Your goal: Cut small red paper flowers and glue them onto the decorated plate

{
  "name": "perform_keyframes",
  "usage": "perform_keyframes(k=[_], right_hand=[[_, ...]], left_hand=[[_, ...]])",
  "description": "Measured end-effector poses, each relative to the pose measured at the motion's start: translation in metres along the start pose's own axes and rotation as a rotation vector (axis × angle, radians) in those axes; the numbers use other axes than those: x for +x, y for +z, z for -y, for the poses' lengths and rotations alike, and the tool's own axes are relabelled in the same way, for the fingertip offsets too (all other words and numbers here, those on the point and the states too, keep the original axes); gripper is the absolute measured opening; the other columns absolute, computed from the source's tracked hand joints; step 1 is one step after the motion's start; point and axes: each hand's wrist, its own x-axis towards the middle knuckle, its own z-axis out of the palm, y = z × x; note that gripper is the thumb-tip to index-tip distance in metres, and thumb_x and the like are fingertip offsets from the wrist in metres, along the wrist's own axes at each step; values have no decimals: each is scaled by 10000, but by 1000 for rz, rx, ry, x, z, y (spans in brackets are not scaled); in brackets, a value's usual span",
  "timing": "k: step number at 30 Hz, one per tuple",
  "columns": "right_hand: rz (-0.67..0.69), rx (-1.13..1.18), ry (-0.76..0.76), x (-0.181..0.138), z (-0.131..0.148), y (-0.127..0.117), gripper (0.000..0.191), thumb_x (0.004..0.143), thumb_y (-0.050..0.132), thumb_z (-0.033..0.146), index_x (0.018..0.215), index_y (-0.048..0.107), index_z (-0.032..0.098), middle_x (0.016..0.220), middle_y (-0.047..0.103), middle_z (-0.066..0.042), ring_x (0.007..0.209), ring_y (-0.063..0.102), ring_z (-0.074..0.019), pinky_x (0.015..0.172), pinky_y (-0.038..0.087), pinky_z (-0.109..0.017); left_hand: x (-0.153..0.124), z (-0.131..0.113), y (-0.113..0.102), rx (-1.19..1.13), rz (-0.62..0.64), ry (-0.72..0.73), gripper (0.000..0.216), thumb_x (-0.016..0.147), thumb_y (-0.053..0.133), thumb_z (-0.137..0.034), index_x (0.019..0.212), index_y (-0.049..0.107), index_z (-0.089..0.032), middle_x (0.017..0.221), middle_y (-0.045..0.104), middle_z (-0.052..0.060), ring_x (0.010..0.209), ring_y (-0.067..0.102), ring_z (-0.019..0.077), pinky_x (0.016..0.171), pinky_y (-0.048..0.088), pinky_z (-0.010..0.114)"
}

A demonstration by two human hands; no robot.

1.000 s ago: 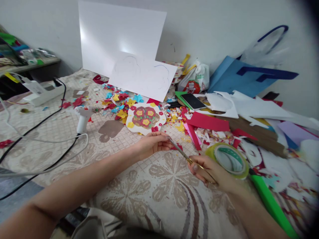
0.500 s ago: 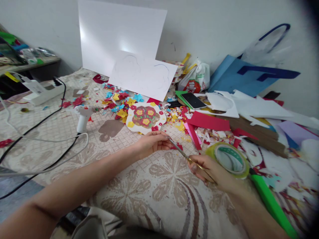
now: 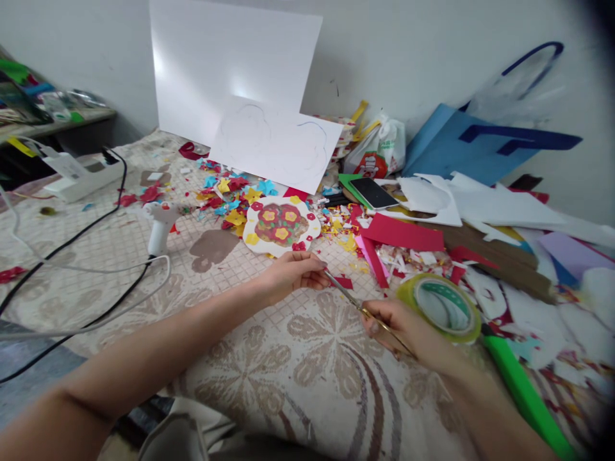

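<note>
My right hand [image 3: 406,330] is closed round the handles of a pair of gold scissors [image 3: 353,299], whose blades point up and left. My left hand [image 3: 293,272] is pinched shut at the blade tips; what it holds there is too small to make out. Both hands rest low over a beige flower-patterned cloth [image 3: 307,358]. Just beyond my left hand lies a white round paper piece with red and yellow flowers [image 3: 280,225]. A yellow-green tape roll [image 3: 442,307] sits right beside my right hand.
Red, blue and yellow paper scraps [image 3: 230,195] litter the middle. A white glue gun [image 3: 161,224] with cables lies at left, near a power strip [image 3: 81,179]. White sheets [image 3: 230,70] lean on the wall. A phone [image 3: 372,192], red card [image 3: 401,234], blue card [image 3: 461,144] and a green stick [image 3: 521,394] crowd the right.
Almost nothing has changed: both hands stay at the scissors, with only a slight shift of the view.
</note>
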Motion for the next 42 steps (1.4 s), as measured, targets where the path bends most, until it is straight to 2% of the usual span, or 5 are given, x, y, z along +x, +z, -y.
perform_keyframes(k=[8, 18, 23, 33, 42], right_hand=[[2, -28, -22, 1, -7, 0, 509, 818, 373, 675, 638, 380, 199, 497, 331, 65, 420, 306, -78, 405, 199, -214], [-29, -136, -21, 1, -5, -1, 423, 856, 444, 532, 609, 359, 200, 531, 297, 60, 479, 279, -89, 434, 190, -216], [-51, -188, -21, 3, -6, -1, 423, 832, 483, 538, 604, 402, 191, 540, 310, 57, 506, 285, -95, 455, 208, -214], [-204, -526, -11, 4, -4, 1, 433, 839, 495, 530, 578, 451, 187, 476, 374, 45, 480, 346, -110, 474, 198, -236], [-189, -420, 10, 5, -4, -1, 469, 823, 475, 590, 580, 472, 188, 462, 375, 49, 459, 342, -104, 451, 211, -226]], left_hand=[[1, -1, 0, 48, -7, 12, 119, 727, 656, -147, 643, 580, -107, 585, 674, 58, 540, 640, 112, 570, 500, 212], [1, -1, -1, 85, -2, 4, 128, 738, 635, -129, 625, 576, -113, 576, 672, 56, 523, 626, 102, 556, 492, 204], [0, -1, 1, 110, -11, 3, 143, 748, 621, -123, 615, 570, -109, 570, 670, 54, 505, 615, 93, 552, 488, 198], [2, 1, -2, 186, -43, 19, 148, 752, 655, -163, 635, 585, -105, 588, 669, 53, 511, 610, 88, 562, 486, 200], [4, -1, -6, 27, 37, -65, 108, 767, 662, -198, 732, 598, -118, 662, 682, 58, 609, 652, 117, 607, 505, 220]])
